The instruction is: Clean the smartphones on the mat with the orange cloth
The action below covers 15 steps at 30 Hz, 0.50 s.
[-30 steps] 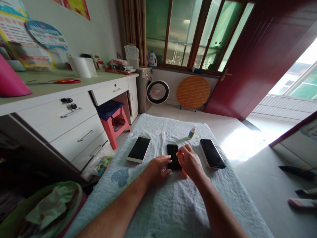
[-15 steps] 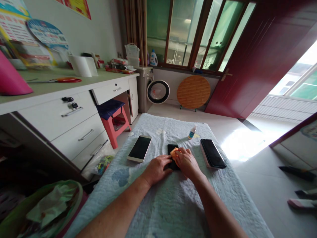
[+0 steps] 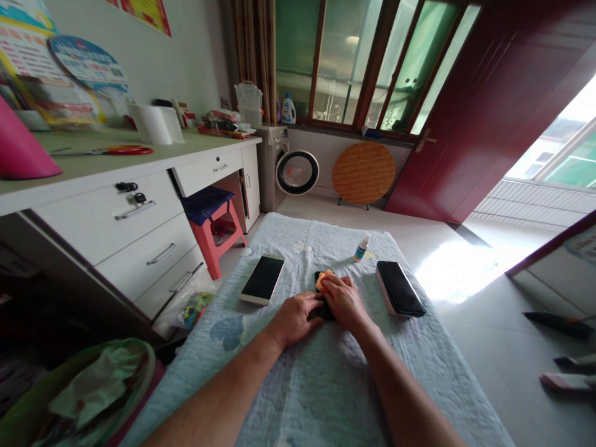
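A dark phone lies on the pale blue quilted cover, mostly hidden under my hands. My left hand grips its left edge, fingers on top and thumb along the near side. With my right hand I press a bunched orange cloth onto the upper part of the phone. Left of my hands lies a white-framed phone with a dark screen. To the right is a black phone resting on a pale, box-like thing. A small spray bottle with a blue label stands beyond my right hand.
The quilted cover spreads over the table under my arms. At the left are a white desk, a red stool and a waste bin. A washing machine with its door open stands behind, near a round wooden tabletop.
My right hand and the orange cloth have slid slightly left and up over the phone, covering more of its top end. My left hand stays in place.
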Tool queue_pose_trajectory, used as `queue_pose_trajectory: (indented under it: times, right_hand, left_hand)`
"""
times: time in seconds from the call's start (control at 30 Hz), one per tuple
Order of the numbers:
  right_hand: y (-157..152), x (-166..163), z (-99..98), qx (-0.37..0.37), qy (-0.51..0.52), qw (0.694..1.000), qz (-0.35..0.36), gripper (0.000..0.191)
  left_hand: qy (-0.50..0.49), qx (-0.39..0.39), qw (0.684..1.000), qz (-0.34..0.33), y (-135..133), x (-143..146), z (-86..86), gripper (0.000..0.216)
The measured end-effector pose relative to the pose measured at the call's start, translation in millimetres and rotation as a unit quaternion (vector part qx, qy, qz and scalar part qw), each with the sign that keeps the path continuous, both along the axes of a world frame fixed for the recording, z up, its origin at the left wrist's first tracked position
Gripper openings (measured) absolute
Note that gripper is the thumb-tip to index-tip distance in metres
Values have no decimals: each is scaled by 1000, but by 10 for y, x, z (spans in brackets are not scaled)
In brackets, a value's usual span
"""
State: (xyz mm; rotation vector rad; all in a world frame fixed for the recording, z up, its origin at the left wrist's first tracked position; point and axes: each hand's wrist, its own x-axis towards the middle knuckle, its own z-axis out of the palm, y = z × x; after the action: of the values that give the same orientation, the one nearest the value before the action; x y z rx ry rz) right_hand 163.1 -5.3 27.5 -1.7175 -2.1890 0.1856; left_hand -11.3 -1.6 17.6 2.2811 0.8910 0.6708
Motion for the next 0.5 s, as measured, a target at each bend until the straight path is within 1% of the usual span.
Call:
queue_pose_trajectory:
  times: [0.07,0.13,0.33,0.5]
  right_hand:
    - [-7,7,-16,7,22,999,38,21]
    - [-22,30,-27,11,41,997,59,23]
    - [-73,147,-32,0,80,996,35,20]
    - [-72,198,-2,-2,107,994,11,19]
  left_hand:
    - [-4,1,1000,-4,-3,-4,8,34]
    - [-10,0,1000,-10,-7,-7,17,34]
    - [-15,-1,1000,-16,-9,-13,29,35]
    - [13,4,1000,11,7,-16,-26,39]
